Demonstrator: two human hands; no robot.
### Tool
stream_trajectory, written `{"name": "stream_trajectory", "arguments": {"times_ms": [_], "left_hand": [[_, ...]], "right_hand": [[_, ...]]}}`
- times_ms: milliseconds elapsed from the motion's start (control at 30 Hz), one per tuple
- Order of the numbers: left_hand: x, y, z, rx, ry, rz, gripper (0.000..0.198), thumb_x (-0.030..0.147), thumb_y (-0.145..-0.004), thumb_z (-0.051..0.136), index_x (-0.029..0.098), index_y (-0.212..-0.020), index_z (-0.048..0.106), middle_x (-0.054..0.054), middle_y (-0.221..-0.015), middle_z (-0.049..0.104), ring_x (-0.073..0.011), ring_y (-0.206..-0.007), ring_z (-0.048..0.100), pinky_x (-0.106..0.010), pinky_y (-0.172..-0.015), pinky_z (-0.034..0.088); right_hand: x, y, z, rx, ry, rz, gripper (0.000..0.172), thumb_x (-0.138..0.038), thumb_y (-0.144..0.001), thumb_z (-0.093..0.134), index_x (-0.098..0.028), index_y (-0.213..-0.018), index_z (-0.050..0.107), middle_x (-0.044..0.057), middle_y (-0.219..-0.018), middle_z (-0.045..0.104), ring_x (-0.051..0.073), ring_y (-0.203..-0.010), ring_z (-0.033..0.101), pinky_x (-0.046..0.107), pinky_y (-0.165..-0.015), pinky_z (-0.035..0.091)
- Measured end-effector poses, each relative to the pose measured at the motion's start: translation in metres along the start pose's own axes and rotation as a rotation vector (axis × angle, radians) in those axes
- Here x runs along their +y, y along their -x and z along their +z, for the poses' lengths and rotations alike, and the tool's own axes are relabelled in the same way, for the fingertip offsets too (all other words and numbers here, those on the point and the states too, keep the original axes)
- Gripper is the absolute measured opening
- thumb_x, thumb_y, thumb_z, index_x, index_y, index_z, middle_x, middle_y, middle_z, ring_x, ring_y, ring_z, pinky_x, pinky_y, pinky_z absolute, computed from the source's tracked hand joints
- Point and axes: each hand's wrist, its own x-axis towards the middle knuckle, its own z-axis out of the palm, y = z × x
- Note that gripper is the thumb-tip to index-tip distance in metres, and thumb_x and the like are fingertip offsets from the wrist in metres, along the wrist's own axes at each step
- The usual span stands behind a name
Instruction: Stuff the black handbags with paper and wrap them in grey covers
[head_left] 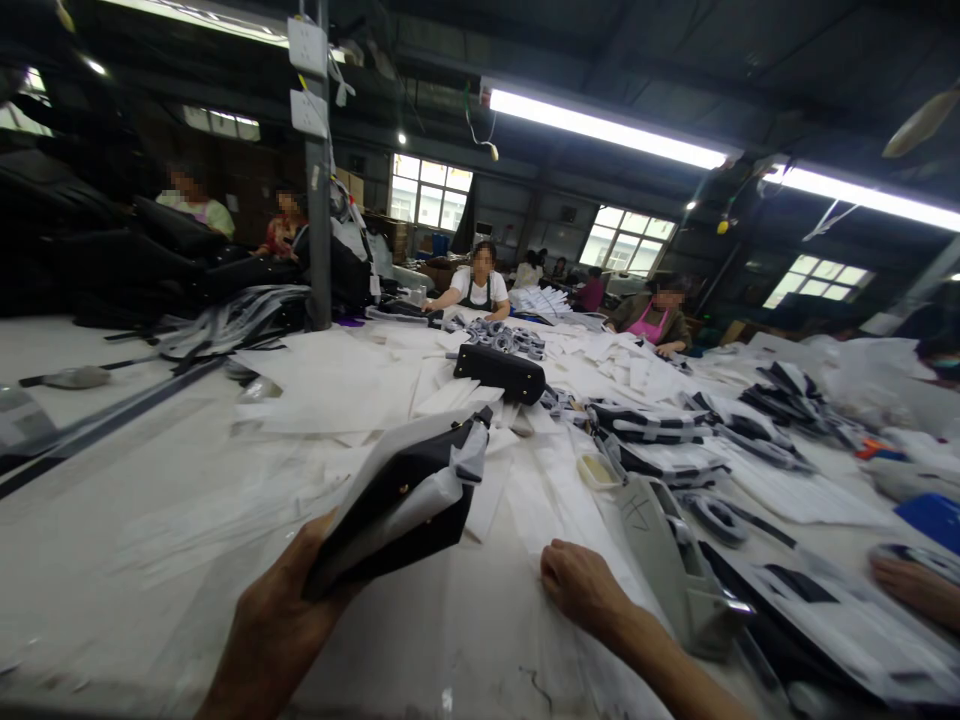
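Note:
My left hand [292, 610] is closed around the lower end of a black bag [382, 510], which it holds tilted above the white table [82, 590]. White wrapping sheet lies along one side of this bag, and pale wrap covers a strip and its upper corner; small gold-coloured studs show on the black surface. Apart from the bag, my right hand [581, 585] is curled over white sheets [540, 500], and whatever its fingers may hold is hidden. Just right of that hand stands a grey tape dispenser [649, 535].
Another black bag [500, 372] lies ahead among paper sheets. Wrapped straps [652, 425] and a small yellowish dish [598, 470] are to the right. A metal post [320, 220] rises at left. Co-workers sit across the table; another person's hand [919, 590] is at far right.

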Motion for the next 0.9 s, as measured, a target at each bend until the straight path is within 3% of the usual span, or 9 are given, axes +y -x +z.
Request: {"name": "stream_trajectory", "arguments": {"times_ms": [133,200,267,367,433,500,567,667,900], "left_hand": [[-0.001,-0.001,-0.001,0.018,-0.007,-0.035,0.04,0.044,-0.079,0.065,0.033,-0.117,0.059,0.007,-0.084,0.071,-0.0184,-0.069,0.071,-0.02,-0.064,0.053],[-0.001,-0.001,-0.001,0.027,-0.002,-0.038,0.039,0.043,-0.079,0.065,0.033,-0.117,0.059,0.007,-0.085,0.071,-0.019,-0.071,0.072,-0.02,-0.065,0.053],[-0.001,0.0,0.0,0.034,0.01,-0.039,0.039,0.041,-0.079,0.064,0.033,-0.117,0.058,0.006,-0.087,0.072,-0.0195,-0.074,0.072,-0.02,-0.066,0.054],[0.001,0.0,0.001,0.033,0.031,-0.044,0.038,0.041,-0.079,0.064,0.033,-0.116,0.058,0.006,-0.087,0.072,-0.0195,-0.075,0.072,-0.02,-0.067,0.054],[0.002,0.0,0.001,0.036,0.042,-0.063,0.037,0.041,-0.079,0.064,0.033,-0.114,0.058,0.007,-0.084,0.071,-0.0182,-0.072,0.071,-0.019,-0.066,0.053],[0.001,-0.001,0.001,0.043,0.047,-0.094,0.036,0.04,-0.078,0.064,0.035,-0.113,0.058,0.009,-0.081,0.07,-0.0172,-0.069,0.071,-0.018,-0.064,0.053],[-0.002,-0.001,0.001,0.055,0.038,-0.118,0.036,0.041,-0.078,0.064,0.036,-0.113,0.058,0.009,-0.08,0.07,-0.0173,-0.068,0.071,-0.018,-0.062,0.053],[-0.006,0.0,0.002,0.068,0.011,-0.118,0.035,0.042,-0.077,0.065,0.036,-0.111,0.058,0.008,-0.078,0.07,-0.0185,-0.066,0.071,-0.02,-0.061,0.054],[-0.009,0.004,0.005,0.06,-0.001,-0.116,0.035,0.041,-0.079,0.057,0.035,-0.114,0.057,0.006,-0.081,0.071,-0.0196,-0.068,0.071,-0.021,-0.062,0.055]], "right_hand": [[-0.012,-0.001,-0.016,-0.064,-0.054,-0.034,0.02,-0.012,-0.072,0.059,-0.023,-0.078,0.074,0.002,-0.08,0.073,0.019,-0.073,0.067,0.026,-0.064,0.042],[-0.023,-0.006,-0.022,-0.049,-0.111,-0.073,0.021,-0.019,-0.073,0.063,-0.025,-0.089,0.075,0.002,-0.088,0.074,0.019,-0.077,0.069,0.027,-0.068,0.047],[-0.039,-0.018,-0.021,0.047,-0.154,-0.132,0.036,-0.024,-0.075,0.066,-0.022,-0.111,0.072,0.008,-0.113,0.071,0.023,-0.098,0.068,0.031,-0.086,0.05],[-0.068,-0.046,-0.007,0.149,-0.179,-0.147,0.07,-0.028,-0.074,0.071,-0.018,-0.141,0.053,0.017,-0.152,0.045,0.034,-0.135,0.046,0.044,-0.107,0.042],[-0.084,-0.068,0.009,0.171,-0.179,-0.118,0.081,-0.023,-0.072,0.072,-0.017,-0.148,0.043,0.019,-0.159,0.032,0.038,-0.144,0.034,0.05,-0.109,0.042],[-0.09,-0.089,0.023,0.249,-0.14,-0.151,0.08,-0.009,-0.072,0.064,-0.016,-0.148,0.042,0.019,-0.158,0.034,0.036,-0.145,0.033,0.048,-0.109,0.043],[-0.085,-0.106,0.03,0.343,-0.089,-0.215,0.075,0.003,-0.069,0.053,-0.015,-0.141,0.049,0.017,-0.151,0.045,0.031,-0.142,0.039,0.043,-0.11,0.043],[-0.06,-0.129,0.021,0.411,-0.052,-0.277,0.062,0.009,-0.07,0.045,-0.018,-0.124,0.064,0.012,-0.136,0.061,0.026,-0.136,0.049,0.04,-0.111,0.043],[0.004,-0.166,-0.024,0.417,0.011,-0.394,0.05,0.003,-0.09,0.035,-0.016,-0.126,0.064,0.014,-0.135,0.063,0.023,-0.137,0.048,0.044,-0.113,0.042]]}}
